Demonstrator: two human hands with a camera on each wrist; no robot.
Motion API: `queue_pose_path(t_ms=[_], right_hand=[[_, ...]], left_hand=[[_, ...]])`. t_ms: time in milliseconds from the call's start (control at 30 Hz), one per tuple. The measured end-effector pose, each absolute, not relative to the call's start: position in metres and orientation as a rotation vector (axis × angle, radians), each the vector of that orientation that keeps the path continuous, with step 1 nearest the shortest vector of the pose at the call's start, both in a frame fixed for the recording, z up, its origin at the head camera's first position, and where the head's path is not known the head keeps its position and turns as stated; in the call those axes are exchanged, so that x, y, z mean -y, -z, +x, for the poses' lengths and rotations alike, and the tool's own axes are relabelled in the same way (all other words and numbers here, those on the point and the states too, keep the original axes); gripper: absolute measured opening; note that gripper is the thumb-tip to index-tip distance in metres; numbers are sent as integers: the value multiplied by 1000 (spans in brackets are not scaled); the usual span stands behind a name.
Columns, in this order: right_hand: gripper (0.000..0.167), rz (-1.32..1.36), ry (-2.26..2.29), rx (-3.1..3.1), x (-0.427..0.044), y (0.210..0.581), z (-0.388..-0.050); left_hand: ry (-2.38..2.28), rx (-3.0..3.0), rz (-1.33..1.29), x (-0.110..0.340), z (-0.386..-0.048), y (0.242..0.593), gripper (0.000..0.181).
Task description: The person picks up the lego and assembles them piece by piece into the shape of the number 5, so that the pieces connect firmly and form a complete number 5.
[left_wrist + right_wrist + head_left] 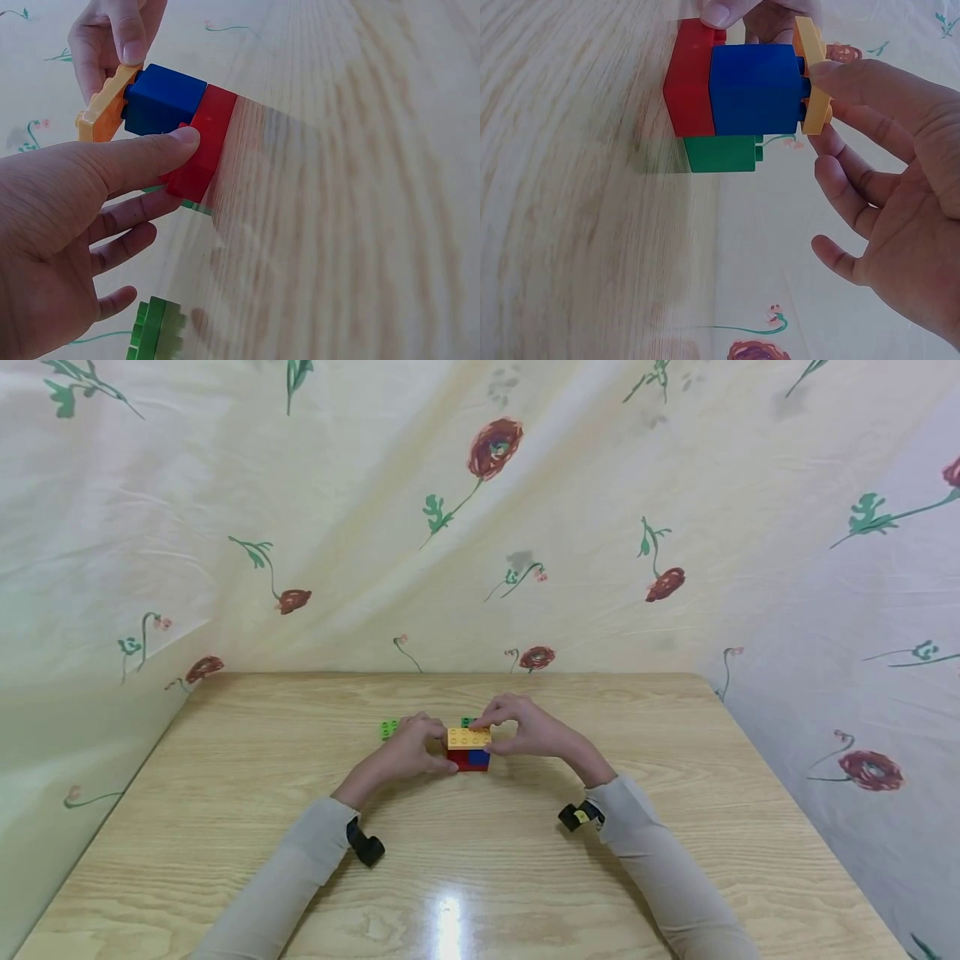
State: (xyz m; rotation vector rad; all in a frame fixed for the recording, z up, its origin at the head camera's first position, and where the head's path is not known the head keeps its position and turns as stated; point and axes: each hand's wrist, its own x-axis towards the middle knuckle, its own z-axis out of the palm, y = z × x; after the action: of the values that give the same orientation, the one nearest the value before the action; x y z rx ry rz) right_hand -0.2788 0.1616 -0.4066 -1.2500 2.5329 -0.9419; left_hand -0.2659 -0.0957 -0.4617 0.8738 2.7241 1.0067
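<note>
The right hand (528, 729) pinches a thin, rectangular yellow-orange plastic plate (463, 739) between thumb and index finger at its right end; its other fingers are spread clear of the bricks. The left hand (408, 747) grips a long red plastic brick (688, 79) near its left end, thumb on the near face and index finger at the far side, with the ring and little fingers free.

On the right-hand part of the red brick sits a blue, block-shaped plastic brick (754, 88). The plate lies directly above it, studs upward, long axis running left to right, parallel to that of the red brick. The right hand is the nearer to both plate and blue brick. The governing relation is vertical: the plate's underside faces the blue brick's studs, which are visible in the gap between them. Whether the studs have begun to engage cannot be determined from these angles. The left part of the plate overhangs the red brick with no support visible beneath it.

The red brick rests on a wood-grain table (487, 827). A dark green plastic brick (721, 154) stands just behind the stack; a light green studded plastic brick (154, 330) lies to the left, beyond the left hand. Behind the table hangs a cream cloth with a floral print (360, 527).
</note>
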Motion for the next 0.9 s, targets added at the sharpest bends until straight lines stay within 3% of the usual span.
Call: queue_pose_path(t_ms=[900], right_hand=[[37, -1214, 928, -2542, -161, 407, -278]], left_hand=[[-1026, -2706, 848, 96, -266, 462, 20]])
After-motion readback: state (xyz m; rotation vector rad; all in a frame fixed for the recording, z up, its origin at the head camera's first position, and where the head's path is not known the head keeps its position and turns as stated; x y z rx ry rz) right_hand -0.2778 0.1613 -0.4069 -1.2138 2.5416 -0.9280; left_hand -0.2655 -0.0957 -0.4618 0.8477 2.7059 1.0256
